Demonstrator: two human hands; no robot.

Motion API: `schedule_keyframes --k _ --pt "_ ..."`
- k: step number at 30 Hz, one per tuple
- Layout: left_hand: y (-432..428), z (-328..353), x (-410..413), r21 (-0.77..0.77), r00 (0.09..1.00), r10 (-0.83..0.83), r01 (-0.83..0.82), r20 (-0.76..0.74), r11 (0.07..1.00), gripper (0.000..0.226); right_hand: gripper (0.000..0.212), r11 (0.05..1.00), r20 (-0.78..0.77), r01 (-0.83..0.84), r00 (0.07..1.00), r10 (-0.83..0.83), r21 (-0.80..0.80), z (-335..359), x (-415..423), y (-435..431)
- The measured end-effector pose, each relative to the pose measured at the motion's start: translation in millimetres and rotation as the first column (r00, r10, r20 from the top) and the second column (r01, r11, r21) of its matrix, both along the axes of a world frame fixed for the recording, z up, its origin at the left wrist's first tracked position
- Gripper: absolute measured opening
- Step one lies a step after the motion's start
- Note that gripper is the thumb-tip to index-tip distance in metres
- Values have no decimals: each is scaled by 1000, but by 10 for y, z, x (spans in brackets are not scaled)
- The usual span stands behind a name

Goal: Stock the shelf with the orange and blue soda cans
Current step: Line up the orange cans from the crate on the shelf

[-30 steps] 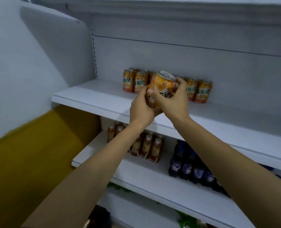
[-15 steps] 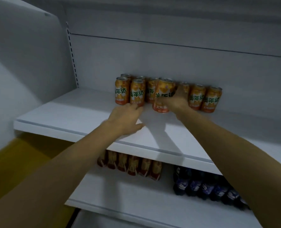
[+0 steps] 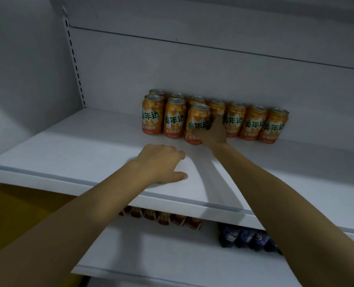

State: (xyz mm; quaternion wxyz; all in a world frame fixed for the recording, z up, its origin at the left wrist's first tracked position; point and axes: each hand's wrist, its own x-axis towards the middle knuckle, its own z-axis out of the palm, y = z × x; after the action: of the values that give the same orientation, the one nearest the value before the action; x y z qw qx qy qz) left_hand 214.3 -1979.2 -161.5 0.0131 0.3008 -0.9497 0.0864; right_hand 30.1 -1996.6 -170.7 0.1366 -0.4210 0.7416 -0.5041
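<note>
White store shelving fills the view, with a pale back panel and a slotted upright (image 3: 74,59) at far left. On the upper shelf (image 3: 89,146) an orange can (image 3: 196,123) stands upright in the front row, just right of two other front cans and close in front of the row of orange cans (image 3: 254,125) lined along the back panel. A person's right hand (image 3: 214,134) has its grip closed around that can's right side, thumb raised against the label. The left hand (image 3: 161,162) lies nearer, low over the bare shelf, its grip holding nothing, fingers loosely curled and thumb out. Below, on the lower shelf (image 3: 151,245), brown bottles (image 3: 161,218) sit left of dark blue drinks (image 3: 246,238). A yellow area (image 3: 16,214) shows at lower left.
</note>
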Motion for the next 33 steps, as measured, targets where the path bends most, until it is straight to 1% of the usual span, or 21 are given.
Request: schedule_keyframes --k 7,12,14,16,18,19,20,21,22,24,27,30,33 --pt "-38 30 4 18 999 -30 30 45 999 46 72 998 -97 42 995 -37 50 -159 36 27" --pt "-78 35 -18 35 998 -36 35 42 999 47 69 996 -129 50 991 -41 71 -69 104 -70" --pt "-92 46 -30 46 998 -31 29 46 998 47 70 995 -128 57 991 -47 79 -54 112 -95" --pt "-91 55 -29 64 998 -18 14 56 998 48 74 991 -128 60 991 -44 118 -48 104 -72" --pt "-86 71 -25 91 998 -3 -2 60 996 48 83 983 -64 60 997 -50 174 -43 85 -16" --pt "-83 83 -26 117 998 9 -16 59 993 47 89 975 -23 52 999 -48 218 -43 88 31" --pt "-66 100 -20 146 998 33 -42 62 988 47 94 962 -14 30 1000 -27 270 -31 107 96" --pt "-79 119 -14 168 996 61 -71 67 983 48 96 945 -47 2 999 14 328 -9 128 138" --pt "-85 145 2 174 992 98 -110 76 979 49 98 920 -105 -44 990 92 388 34 147 185" --pt "-21 214 69 152 978 191 -201 80 968 53 99 852 -222 -141 932 286 505 198 215 358" --pt "172 318 244 97 945 321 -326 59 941 57 85 767 -319 -209 820 476 607 501 347 694" --pt "497 313 491 82 893 448 -451 52 889 59 83 728 -377 -291 703 603 621 662 555 1116" --pt "976 191 719 86 842 539 -537 8 839 59 83 698 -435 -385 574 694 604 600 825 1527"
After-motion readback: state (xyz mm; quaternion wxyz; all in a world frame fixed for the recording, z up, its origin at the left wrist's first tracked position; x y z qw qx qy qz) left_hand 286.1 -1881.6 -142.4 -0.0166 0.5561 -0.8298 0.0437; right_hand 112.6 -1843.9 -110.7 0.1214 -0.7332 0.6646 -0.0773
